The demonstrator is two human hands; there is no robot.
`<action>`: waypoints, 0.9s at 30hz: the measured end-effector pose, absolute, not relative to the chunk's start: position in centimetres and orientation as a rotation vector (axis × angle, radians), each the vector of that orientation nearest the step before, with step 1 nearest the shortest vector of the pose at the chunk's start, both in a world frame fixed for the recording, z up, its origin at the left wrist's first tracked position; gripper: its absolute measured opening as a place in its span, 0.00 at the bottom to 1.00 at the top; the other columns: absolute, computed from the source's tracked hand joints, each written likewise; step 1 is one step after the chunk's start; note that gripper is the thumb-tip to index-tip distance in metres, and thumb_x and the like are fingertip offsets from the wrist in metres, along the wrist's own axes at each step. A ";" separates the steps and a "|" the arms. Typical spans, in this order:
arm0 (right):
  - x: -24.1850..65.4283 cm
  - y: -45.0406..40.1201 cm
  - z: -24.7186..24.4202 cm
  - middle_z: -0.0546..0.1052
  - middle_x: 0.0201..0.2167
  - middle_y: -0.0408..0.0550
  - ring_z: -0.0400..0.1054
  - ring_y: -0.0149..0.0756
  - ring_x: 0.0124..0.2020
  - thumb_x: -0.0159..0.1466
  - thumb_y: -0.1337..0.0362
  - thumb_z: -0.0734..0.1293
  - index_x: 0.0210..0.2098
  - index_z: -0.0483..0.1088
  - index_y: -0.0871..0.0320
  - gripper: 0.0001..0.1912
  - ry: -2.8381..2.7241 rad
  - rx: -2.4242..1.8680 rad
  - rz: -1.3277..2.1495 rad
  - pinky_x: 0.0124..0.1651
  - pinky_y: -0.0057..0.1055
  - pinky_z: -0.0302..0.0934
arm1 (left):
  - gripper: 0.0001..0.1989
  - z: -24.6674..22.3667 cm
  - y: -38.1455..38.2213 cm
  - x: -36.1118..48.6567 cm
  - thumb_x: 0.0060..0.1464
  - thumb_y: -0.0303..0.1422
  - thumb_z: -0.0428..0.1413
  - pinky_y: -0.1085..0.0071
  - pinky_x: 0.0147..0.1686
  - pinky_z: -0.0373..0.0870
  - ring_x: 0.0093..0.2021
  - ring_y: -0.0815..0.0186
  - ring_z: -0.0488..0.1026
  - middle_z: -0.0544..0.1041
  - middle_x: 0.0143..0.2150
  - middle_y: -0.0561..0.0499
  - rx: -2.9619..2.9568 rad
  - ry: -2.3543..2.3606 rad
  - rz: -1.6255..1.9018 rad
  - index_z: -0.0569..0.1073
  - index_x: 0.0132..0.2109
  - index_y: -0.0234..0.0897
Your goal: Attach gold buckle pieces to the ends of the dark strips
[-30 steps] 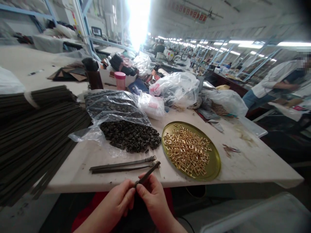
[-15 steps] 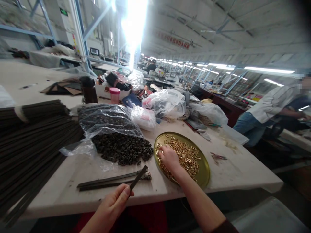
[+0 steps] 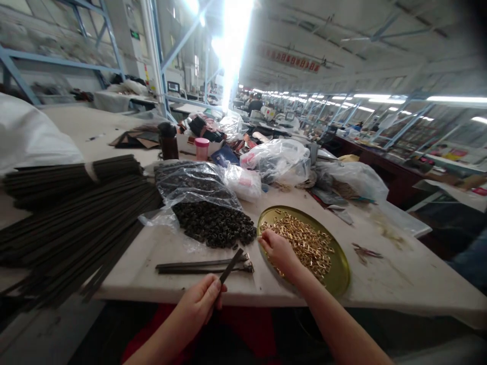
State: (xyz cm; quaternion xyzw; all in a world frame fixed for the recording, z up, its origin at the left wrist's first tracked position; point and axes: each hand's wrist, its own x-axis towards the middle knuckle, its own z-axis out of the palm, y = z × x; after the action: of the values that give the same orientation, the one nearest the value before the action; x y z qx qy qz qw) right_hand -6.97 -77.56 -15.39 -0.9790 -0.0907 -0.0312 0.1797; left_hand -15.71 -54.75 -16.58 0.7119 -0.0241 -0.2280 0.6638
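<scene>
My left hand (image 3: 207,296) pinches a dark strap (image 3: 232,264) near the table's front edge, its free end pointing up and to the right. Over the left rim of a round gold tray (image 3: 340,284), my right hand (image 3: 277,249) has its fingers pressed together; what they hold is too small to name. Many gold buckles (image 3: 304,238) lie in the tray. Two dark straps with metal buckles (image 3: 182,268) rest beyond my left hand. Small black loops (image 3: 213,225) spill from a clear plastic bag (image 3: 194,180).
Bundled dark strips (image 3: 87,203) cover the left side. At the back stand a dark bottle (image 3: 168,142) and a pink-lidded jar (image 3: 202,149), beside plastic bags (image 3: 281,159). Pliers-like tools (image 3: 367,252) lie right of the tray on the table (image 3: 411,274).
The view has turned left, so the table appears further right. My right hand has moved from above the buckles to the tray's left rim. My left hand still holds the strap.
</scene>
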 end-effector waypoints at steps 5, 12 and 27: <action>-12.4 -72.5 -14.0 0.70 0.23 0.40 0.61 0.31 0.25 0.59 0.63 0.62 0.28 0.67 0.56 0.05 -0.529 -2.168 0.199 0.27 0.26 0.52 | 0.16 -14.6 -54.1 -15.3 0.57 0.42 0.44 0.75 0.27 0.60 0.26 0.70 0.64 0.67 0.24 0.55 1.822 -0.149 -0.270 0.68 0.33 0.34; -14.1 -69.7 -14.7 0.72 0.26 0.42 0.62 0.32 0.28 0.54 0.69 0.65 0.31 0.69 0.55 0.04 -0.441 -1.969 0.340 0.30 0.28 0.54 | 0.13 -15.5 -53.1 -15.2 0.54 0.41 0.50 0.72 0.35 0.64 0.35 0.65 0.69 0.74 0.33 0.51 1.933 -0.161 -0.313 0.69 0.37 0.34; -14.1 -67.4 -17.4 0.70 0.25 0.39 0.63 0.27 0.25 0.52 0.59 0.71 0.34 0.66 0.56 0.13 0.122 -1.182 0.352 0.31 0.26 0.59 | 0.08 -17.0 -54.0 -14.7 0.53 0.36 0.52 0.72 0.34 0.65 0.31 0.69 0.67 0.70 0.28 0.53 1.451 0.085 -0.324 0.65 0.34 0.34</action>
State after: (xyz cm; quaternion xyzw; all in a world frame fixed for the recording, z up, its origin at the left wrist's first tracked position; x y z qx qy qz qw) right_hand -14.11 -67.44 -17.42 -0.5541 0.0574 0.1648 0.8140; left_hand -14.68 -53.98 -16.95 0.6603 0.0386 -0.1473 0.7354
